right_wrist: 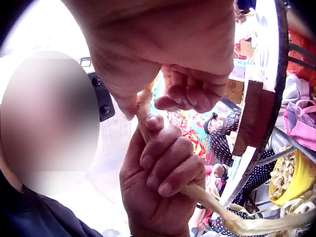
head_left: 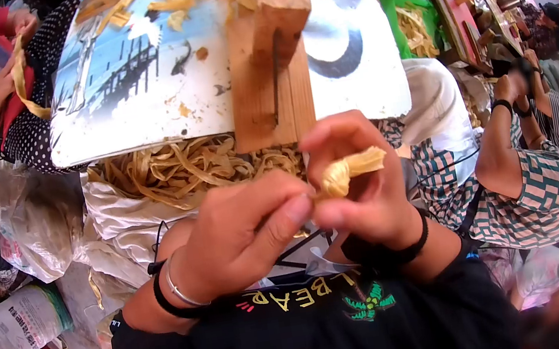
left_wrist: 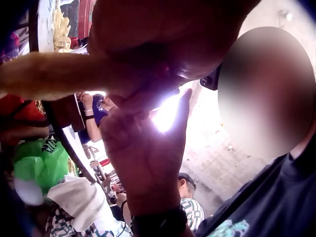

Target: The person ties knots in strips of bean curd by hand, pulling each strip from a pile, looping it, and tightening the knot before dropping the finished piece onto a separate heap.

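A pale yellow, flat strip, bunched into a knot-like twist [head_left: 338, 179], shows between the two hands in the head view. My left hand [head_left: 248, 230] grips the strip with curled fingers, thumb on top; in the right wrist view those fingers [right_wrist: 168, 158] wrap round it, and a long tail [right_wrist: 237, 222] trails to the lower right. My right hand [head_left: 375, 185] surrounds the bunched end; in the right wrist view its thumb [right_wrist: 128, 101] presses against the strip just above the left fingertips. Across the left wrist view the tail [left_wrist: 44, 74] runs leftward from the left hand.
A wooden block stand [head_left: 282, 22] with a thin metal rod sits on the picture-topped table [head_left: 367, 82]. Loose strips [head_left: 171, 172] heap below the table's near edge. Yellow pieces [head_left: 174, 4] lie at the far side. Other people sit left and right; a green bag [head_left: 405, 0] holds more strips.
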{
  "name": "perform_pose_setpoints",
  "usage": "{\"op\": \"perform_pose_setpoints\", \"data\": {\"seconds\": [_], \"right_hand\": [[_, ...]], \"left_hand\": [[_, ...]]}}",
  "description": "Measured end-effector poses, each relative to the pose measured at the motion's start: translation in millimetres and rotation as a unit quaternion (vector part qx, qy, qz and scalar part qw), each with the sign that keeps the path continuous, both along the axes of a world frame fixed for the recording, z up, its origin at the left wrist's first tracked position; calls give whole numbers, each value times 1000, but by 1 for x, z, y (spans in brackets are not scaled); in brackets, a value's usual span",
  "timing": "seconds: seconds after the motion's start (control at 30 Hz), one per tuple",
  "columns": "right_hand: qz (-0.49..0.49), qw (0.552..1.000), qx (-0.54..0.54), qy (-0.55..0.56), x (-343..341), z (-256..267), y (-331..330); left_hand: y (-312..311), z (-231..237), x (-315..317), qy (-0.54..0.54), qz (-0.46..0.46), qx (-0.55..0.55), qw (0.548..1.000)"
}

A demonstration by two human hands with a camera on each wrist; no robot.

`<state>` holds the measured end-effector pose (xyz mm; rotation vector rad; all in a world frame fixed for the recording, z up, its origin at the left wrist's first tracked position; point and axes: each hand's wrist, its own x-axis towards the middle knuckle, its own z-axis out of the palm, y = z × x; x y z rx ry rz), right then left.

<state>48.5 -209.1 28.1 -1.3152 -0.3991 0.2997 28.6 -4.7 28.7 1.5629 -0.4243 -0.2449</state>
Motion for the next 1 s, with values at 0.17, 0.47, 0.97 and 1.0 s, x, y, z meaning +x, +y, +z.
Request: {"op": "perform_pose_setpoints", "data": {"seconds": [0.17,0.47,0.97,1.0], "right_hand": [[-154,987,-22,50,21,-11,6],[-274,939,-159,-131,58,-48,13],[-172,936,-206,-228,51,-33,-11],[-160,926,-218,-262,47,-26,-14]], "left_hand": [[1,-10,22,92,143,4,985],[-9,-33,58,-45,251,145,956],[-2,-34,46,87,229,-33,969],[3,-28,41,98,213,-81,969]]}}
